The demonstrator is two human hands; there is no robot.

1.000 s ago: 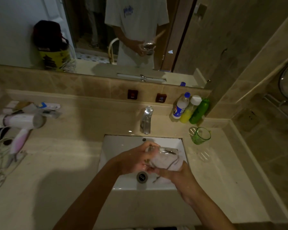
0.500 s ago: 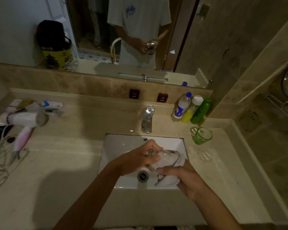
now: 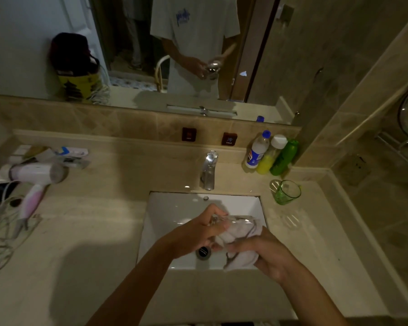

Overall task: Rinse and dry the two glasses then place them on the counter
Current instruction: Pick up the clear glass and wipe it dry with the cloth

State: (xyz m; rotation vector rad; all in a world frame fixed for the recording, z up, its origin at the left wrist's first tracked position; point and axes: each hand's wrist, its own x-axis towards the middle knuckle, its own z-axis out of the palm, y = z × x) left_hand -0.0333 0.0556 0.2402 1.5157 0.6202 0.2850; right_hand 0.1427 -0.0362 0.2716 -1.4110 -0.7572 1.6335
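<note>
Hands over the sink (image 3: 174,208): my left hand (image 3: 193,234) grips the clear glass (image 3: 231,221), my right hand (image 3: 264,252) pinches the cloth (image 3: 238,236) against it; green glass (image 3: 286,192) stands on the tabletop (image 3: 316,231).

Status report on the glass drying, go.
Left hand grips clear glass over sink. Right hand holds white cloth against it. Green glass on counter. Nothing blocking.
</note>
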